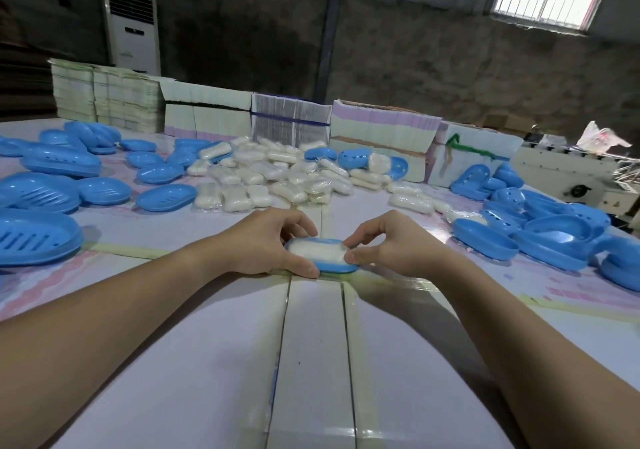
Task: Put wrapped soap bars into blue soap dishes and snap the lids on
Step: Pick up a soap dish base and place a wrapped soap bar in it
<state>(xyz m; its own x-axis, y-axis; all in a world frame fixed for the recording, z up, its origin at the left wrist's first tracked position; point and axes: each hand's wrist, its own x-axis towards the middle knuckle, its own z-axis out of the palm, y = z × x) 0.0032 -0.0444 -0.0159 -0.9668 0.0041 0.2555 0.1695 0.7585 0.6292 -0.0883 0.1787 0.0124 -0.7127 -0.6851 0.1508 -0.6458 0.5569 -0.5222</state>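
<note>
Head view, looking down. Left hand curled round the near-left end of a blue soap dish, thumb along the near rim, fingers arched over the far edge – a bracing hold, probably to keep the dish from sliding on the table. Right hand pinched at the dish's right end, fingertips narrow, closed on the edge of the wrapped soap bar, judged to be nudging it down to sit flat. Bar lay inside the dish, between the two sets of fingertips, wrapper glinting. No lid on it yet; snapping step judged still to come.

Beyond the fingertips, well apart: a heap of wrapped bars, within easy reach for the next fill. Left of the left fingers, loose blue dish parts, slotted faces up; right of the right fingers, another pile of blue shells – supplies kept on both sides, likely so either hand could fetch. Which pile held lids and which held bases, impossible to tell. Behind the heap, stacks of flat cartons along the table's far edge.
</note>
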